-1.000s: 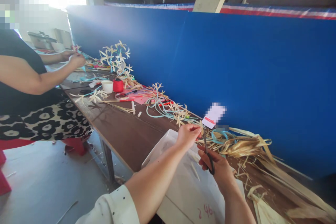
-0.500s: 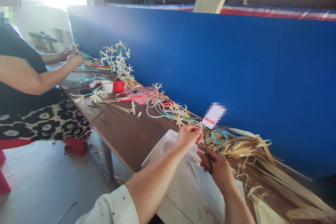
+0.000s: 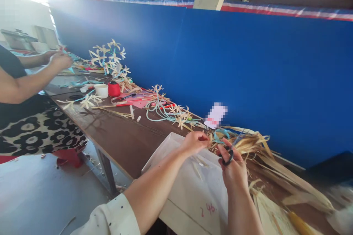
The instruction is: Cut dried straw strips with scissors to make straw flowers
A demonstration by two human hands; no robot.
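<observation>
— Fingers (image 3: pixel 202 138) of the left hand (image 3: pixel 194 142)?
— Pinched on a straw strip (image 3: pixel 210 140), over the white sheet (image 3: pixel 176 150). On the right hand (image 3: pixel 233 167), fingers curl through the scissors' (image 3: pixel 228 157) black loops, just beside it.
— How far along?
— Finished flowers (image 3: pixel 179 115) lie along the table (image 3: pixel 118 132); the straw heap (image 3: pixel 253 143) by the hands looks uncut, so I'd judge plenty remains.

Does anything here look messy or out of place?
Only working litter. Dried leaf strips sprawl loose across the table beside the right hand, which holds scissors; the left hand pinches one strip. Cut slivers lie on the white sheet, and scraps dot the floor.
</observation>
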